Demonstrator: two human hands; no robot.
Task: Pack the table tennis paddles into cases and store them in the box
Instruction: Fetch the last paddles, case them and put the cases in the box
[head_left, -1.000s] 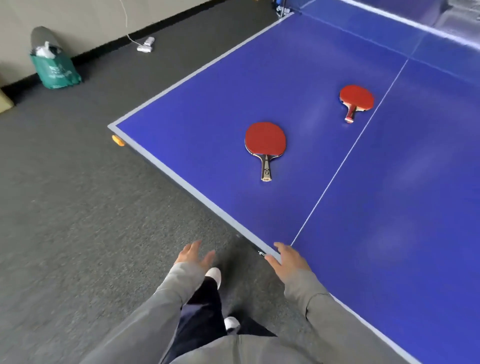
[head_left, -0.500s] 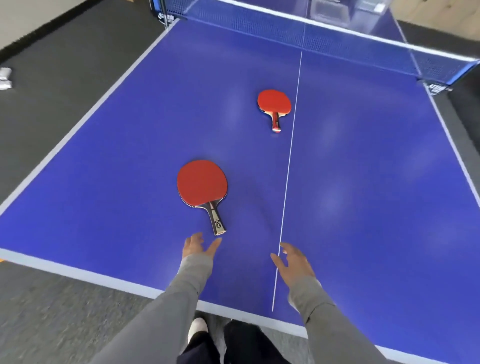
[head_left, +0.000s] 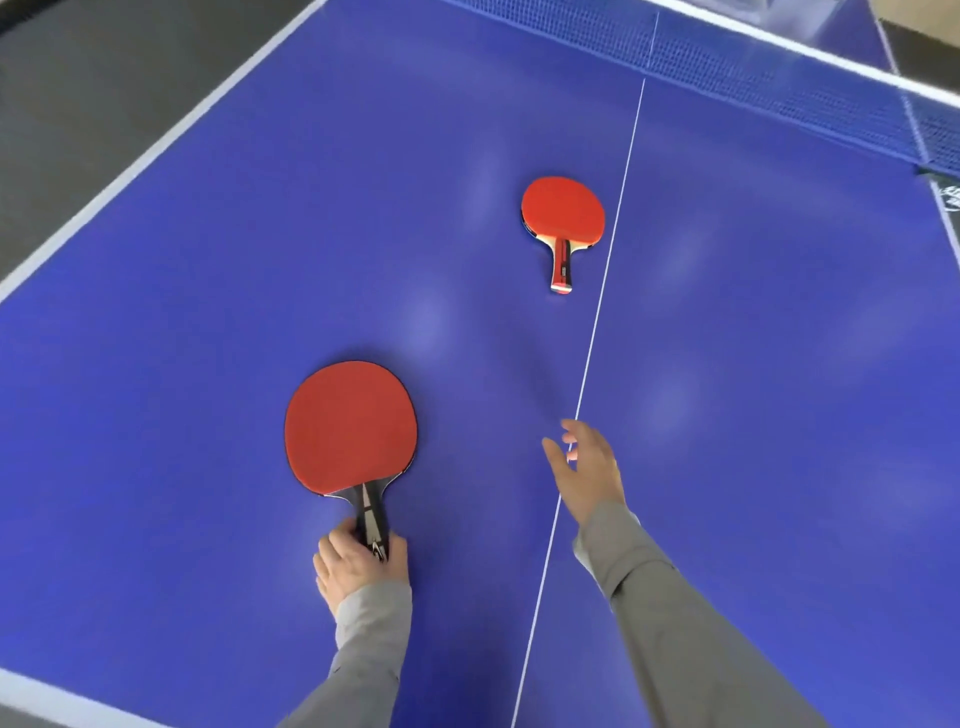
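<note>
Paddles on the table, no cases in sight

Paddles number two, both red face up on the blue table. My left hand is curled around the butt of the near paddle, fingers and thumb closing on either side of the handle; the blade lies flat on the surface just ahead of that hand. My right hand is empty, fingers loosely spread, hovering over the white centre line and reaching toward the far paddle, which lies well ahead of it, handle pointing back at me, just left of the line.

Risks, as I judge them: my left grip sits at the very end of the handle, so the heavy blade may droop or twist out as I lift. If I slide it instead, the rubber drags on the table. The far paddle is a long stretch for my right hand, and leaning for it could pull the left one off balance.

Count: two paddles, two hands, one table, one net beyond my reach. Cases and box: none visible.
</note>
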